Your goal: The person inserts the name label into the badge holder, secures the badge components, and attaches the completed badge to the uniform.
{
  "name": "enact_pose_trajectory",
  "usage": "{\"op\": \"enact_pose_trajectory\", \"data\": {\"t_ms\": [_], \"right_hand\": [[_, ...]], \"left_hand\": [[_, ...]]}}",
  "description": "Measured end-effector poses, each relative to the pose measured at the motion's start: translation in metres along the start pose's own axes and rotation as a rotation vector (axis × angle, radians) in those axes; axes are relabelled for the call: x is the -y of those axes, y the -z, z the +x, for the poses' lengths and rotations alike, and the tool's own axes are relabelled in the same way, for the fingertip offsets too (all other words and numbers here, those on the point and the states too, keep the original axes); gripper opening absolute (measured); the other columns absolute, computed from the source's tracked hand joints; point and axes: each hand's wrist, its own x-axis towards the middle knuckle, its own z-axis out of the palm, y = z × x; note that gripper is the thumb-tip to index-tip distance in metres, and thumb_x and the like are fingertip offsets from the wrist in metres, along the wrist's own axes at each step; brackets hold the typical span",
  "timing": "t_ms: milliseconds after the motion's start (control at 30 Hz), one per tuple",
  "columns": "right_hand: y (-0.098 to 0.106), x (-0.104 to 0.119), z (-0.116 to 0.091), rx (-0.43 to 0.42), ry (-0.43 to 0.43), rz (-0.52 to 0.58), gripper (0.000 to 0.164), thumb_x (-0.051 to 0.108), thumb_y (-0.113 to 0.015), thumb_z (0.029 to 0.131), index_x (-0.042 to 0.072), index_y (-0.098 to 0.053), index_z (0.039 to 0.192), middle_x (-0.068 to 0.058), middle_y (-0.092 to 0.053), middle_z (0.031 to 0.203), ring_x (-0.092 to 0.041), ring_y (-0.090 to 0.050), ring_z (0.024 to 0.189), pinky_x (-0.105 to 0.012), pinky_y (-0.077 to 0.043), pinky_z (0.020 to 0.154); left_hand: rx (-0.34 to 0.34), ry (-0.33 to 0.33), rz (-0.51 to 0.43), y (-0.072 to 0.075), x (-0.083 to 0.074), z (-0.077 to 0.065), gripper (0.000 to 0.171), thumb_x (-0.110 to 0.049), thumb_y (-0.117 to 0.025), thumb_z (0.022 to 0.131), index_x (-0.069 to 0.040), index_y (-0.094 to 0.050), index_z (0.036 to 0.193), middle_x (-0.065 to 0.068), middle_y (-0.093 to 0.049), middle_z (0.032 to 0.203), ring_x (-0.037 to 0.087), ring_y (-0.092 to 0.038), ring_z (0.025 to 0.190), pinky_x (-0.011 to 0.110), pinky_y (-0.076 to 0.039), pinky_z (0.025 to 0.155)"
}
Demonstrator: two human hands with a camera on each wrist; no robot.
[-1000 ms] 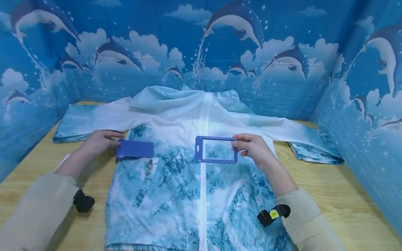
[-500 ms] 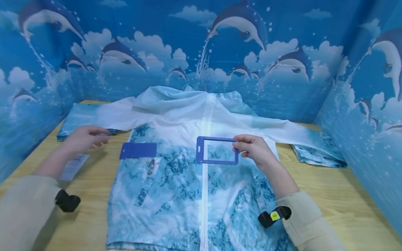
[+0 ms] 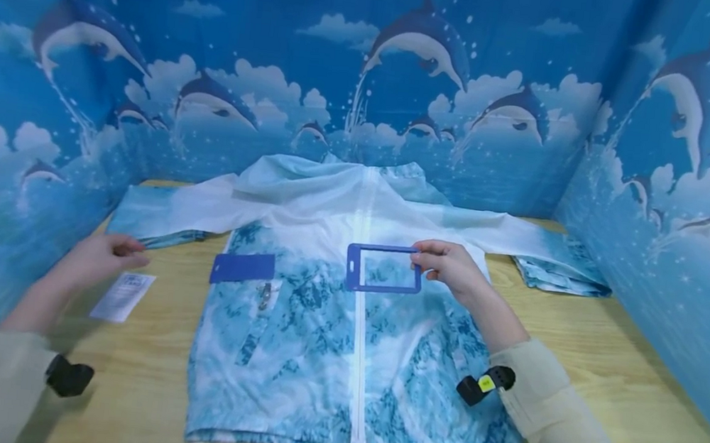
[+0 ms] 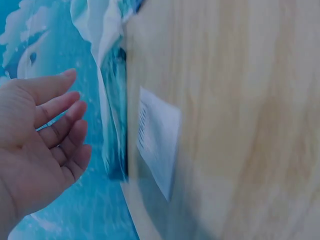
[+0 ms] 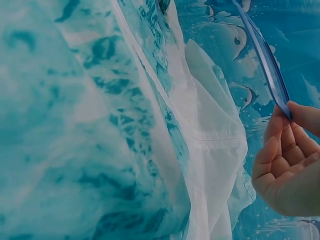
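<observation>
Above the jacket point(image 3: 311, 346), the right hand point(image 3: 447, 266) is pinching a blue frame point(image 3: 354, 279). The left hand point(image 3: 101, 255), fingers point(image 4: 75, 132) relaxed and empty, is hovering near a flat white card point(image 3: 124, 298), seemingly for picking it, which is calling for an edge pinch.

The zip-up jacket point(image 3: 293, 394) is blending marbled teal into white. The left panel point(image 3: 243, 268) and right card-holder frame point(image 3: 353, 283) are showing plain violet-blue, the left card point(image 3: 123, 297) dark print on white. The far curtain point(image 3: 252, 26) is bearing a blue dolphin pattern.
</observation>
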Motion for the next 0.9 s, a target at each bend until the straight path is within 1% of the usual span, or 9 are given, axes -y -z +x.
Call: {"op": "enact_pose_trajectory", "data": {"t_ms": [133, 200, 267, 333, 500, 733, 800, 900], "right_hand": [[-0.001, -0.003, -0.001, -0.001, 0.006, 0.0, 0.031, 0.019, -0.057, 0.093, -0.001, -0.057, 0.117, -0.006, -0.065, 0.09, -0.018, -0.055, 0.079, -0.032, -0.045, 0.072], [-0.001, -0.004, 0.0, -0.001, 0.004, 0.005, 0.031, 0.019, -0.057, 0.093, -0.001, -0.057, 0.117, -0.006, -0.065, 0.09, -0.018, -0.056, 0.079, -0.033, -0.045, 0.073], [-0.001, -0.004, 0.001, -0.001, 0.004, 0.01, 0.031, 0.019, -0.057, 0.093, -0.002, -0.057, 0.117, -0.006, -0.066, 0.09, -0.018, -0.056, 0.079, -0.035, -0.045, 0.074], [-0.001, -0.004, 0.002, -0.006, 0.005, 0.012, 0.031, 0.019, -0.057, 0.093, -0.002, -0.057, 0.117, -0.006, -0.066, 0.089, -0.018, -0.056, 0.079, -0.036, -0.045, 0.076], [0.0, -0.003, 0.004, -0.003, 0.011, 0.01, 0.032, 0.019, -0.057, 0.093, -0.002, -0.057, 0.118, -0.008, -0.065, 0.091, -0.018, -0.055, 0.079, -0.036, -0.045, 0.075], [0.0, -0.001, 0.004, 0.008, 0.01, 0.017, 0.032, 0.018, -0.057, 0.093, -0.002, -0.056, 0.118, -0.019, -0.063, 0.101, -0.017, -0.055, 0.077, -0.038, -0.045, 0.076], [0.0, -0.001, 0.004, 0.006, 0.008, 0.02, 0.031, 0.018, -0.057, 0.093, -0.001, -0.056, 0.118, -0.016, -0.064, 0.098, -0.017, -0.055, 0.077, -0.038, -0.045, 0.076], [-0.001, -0.002, 0.004, 0.003, 0.003, 0.024, 0.031, 0.018, -0.057, 0.093, -0.002, -0.056, 0.118, -0.009, -0.065, 0.091, -0.017, -0.055, 0.076, -0.038, -0.045, 0.076]], "left_hand": [[0.044, -0.018, 0.037, -0.001, 0.016, -0.003, 0.056, -0.028, -0.057, 0.091, 0.016, -0.046, 0.123, 0.032, -0.053, 0.109, 0.044, -0.05, 0.097, 0.048, -0.045, 0.073], [0.054, -0.013, 0.058, -0.001, 0.023, -0.004, 0.054, -0.024, -0.059, 0.089, 0.017, -0.047, 0.122, 0.032, -0.053, 0.107, 0.045, -0.05, 0.097, 0.048, -0.045, 0.073], [0.068, 0.008, 0.065, -0.002, 0.028, -0.004, 0.056, -0.024, -0.06, 0.087, 0.018, -0.046, 0.122, 0.032, -0.053, 0.108, 0.045, -0.05, 0.097, 0.048, -0.045, 0.073], [0.079, 0.013, 0.06, -0.002, 0.032, -0.003, 0.059, -0.025, -0.062, 0.086, 0.019, -0.045, 0.122, 0.034, -0.052, 0.109, 0.046, -0.049, 0.099, 0.049, -0.044, 0.075], [0.098, 0.008, 0.041, -0.004, 0.037, -0.003, 0.068, -0.031, -0.067, 0.084, 0.021, -0.043, 0.122, 0.035, -0.052, 0.113, 0.048, -0.048, 0.103, 0.053, -0.042, 0.081], [0.089, 0.031, 0.033, -0.009, 0.042, -0.001, 0.071, -0.033, -0.067, 0.083, 0.018, -0.042, 0.125, 0.035, -0.049, 0.116, 0.048, -0.045, 0.105, 0.056, -0.038, 0.084], [0.085, 0.022, 0.04, -0.011, 0.042, 0.0, 0.069, -0.033, -0.068, 0.083, 0.016, -0.043, 0.125, 0.036, -0.048, 0.117, 0.048, -0.045, 0.105, 0.056, -0.038, 0.084], [0.076, 0.011, 0.055, -0.013, 0.041, 0.001, 0.064, -0.03, -0.068, 0.083, 0.014, -0.046, 0.124, 0.036, -0.048, 0.116, 0.049, -0.045, 0.104, 0.057, -0.038, 0.084]]}}
